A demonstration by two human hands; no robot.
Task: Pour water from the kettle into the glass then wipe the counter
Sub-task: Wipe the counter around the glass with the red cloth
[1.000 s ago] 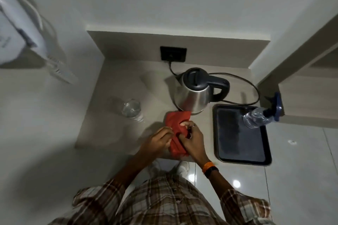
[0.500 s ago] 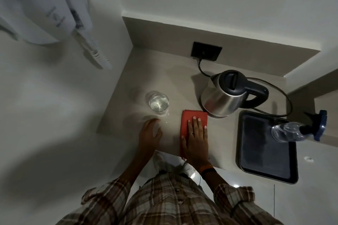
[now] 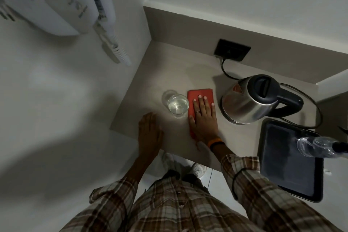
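Right hand [image 3: 204,118] flat, hiding much of red cloth [image 3: 199,92].

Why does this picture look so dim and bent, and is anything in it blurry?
Head view: the light is low and uneven, with a brighter patch on the counter by the glass; the wide lens curves the walls and enlarges the wall-mounted dryer; the left hand looks soft, while the right hand on the red cloth is sharper.

The counter [image 3: 178,73] holds one glass [image 3: 178,107], one red cloth [image 3: 200,93], one kettle [image 3: 250,103], one black tray [image 3: 290,165] and one plastic bottle [image 3: 316,146]; two hands show.
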